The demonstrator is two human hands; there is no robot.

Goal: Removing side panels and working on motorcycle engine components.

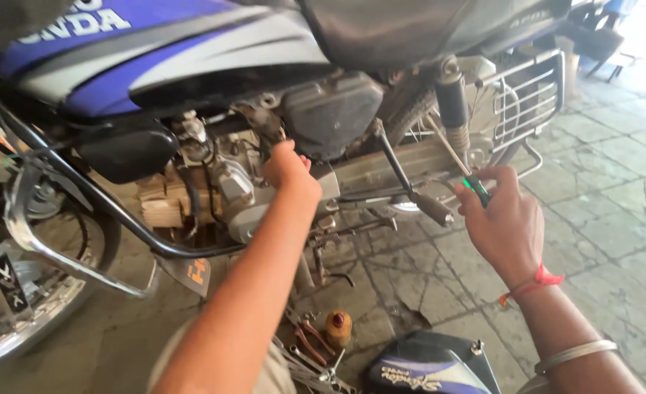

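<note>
A motorcycle with a blue, white and grey fuel tank (140, 51) stands in front of me, its engine (228, 182) exposed. My left hand (288, 169) reaches into the engine area just under the tank, fingers closed on a small part I cannot make out. My right hand (500, 219) is held to the right, gripping a screwdriver (460, 166) with a green and black handle. Its metal shaft points up toward the rear shock absorber (454, 102). The black kick-start lever (410, 182) lies between my two hands.
A chrome crash guard (67, 255) and the front wheel (16, 321) are at the left. On the floor lie pliers with red handles (312, 339), wrenches (301, 365) and a small yellow bottle (339, 328). A detached blue, white and black body panel (432, 365) lies at bottom. Tiled floor (600, 190) extends to the right.
</note>
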